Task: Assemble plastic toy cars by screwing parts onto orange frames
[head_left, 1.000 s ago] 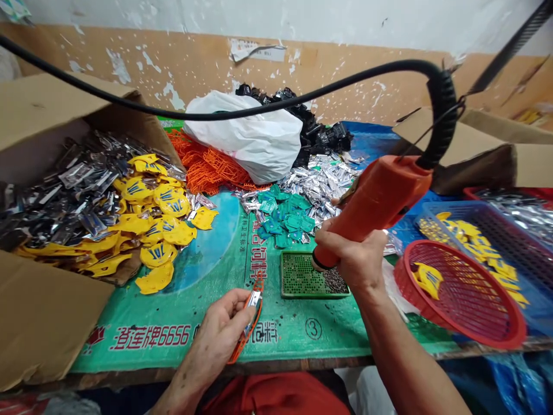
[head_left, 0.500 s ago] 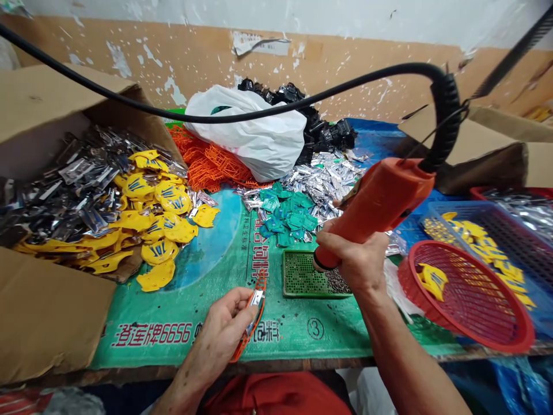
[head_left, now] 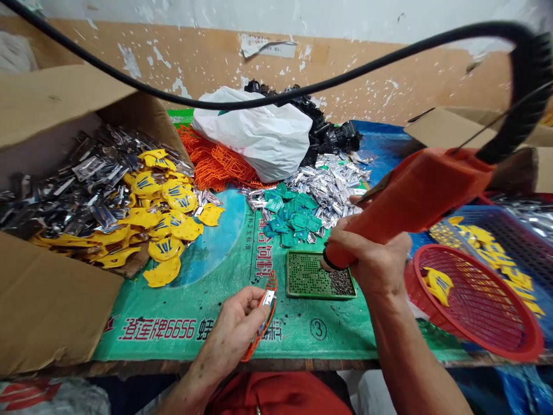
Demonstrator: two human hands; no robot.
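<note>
My right hand [head_left: 378, 259] is wrapped round an orange electric screwdriver [head_left: 410, 202] with a black cable. The tool leans, its lower end over a green screw tray [head_left: 298, 291] full of small holes. Dark screws [head_left: 343, 282] are heaped in the tray's right part. Between thumb and fingers, my left hand [head_left: 244, 320] pinches a thin orange plastic frame [head_left: 271, 314] with a silver metal piece [head_left: 268, 298] on it, left of the tray. Fingers cover part of the frame. The screwdriver's bit cannot be made out.
Yellow parts [head_left: 179, 196] and silver pieces [head_left: 64, 178] spill from a cardboard box [head_left: 56, 305] at left. Behind the tray lie teal parts [head_left: 294, 213], more silver pieces [head_left: 332, 178], orange frames [head_left: 216, 164] and a white bag [head_left: 259, 135]. A red basket [head_left: 475, 300] stands at right.
The screwdriver's top end has swung right and nearer to me, and my right hand has shifted slightly right. My left hand keeps its pinch on the orange frame. The view has shifted a little.
</note>
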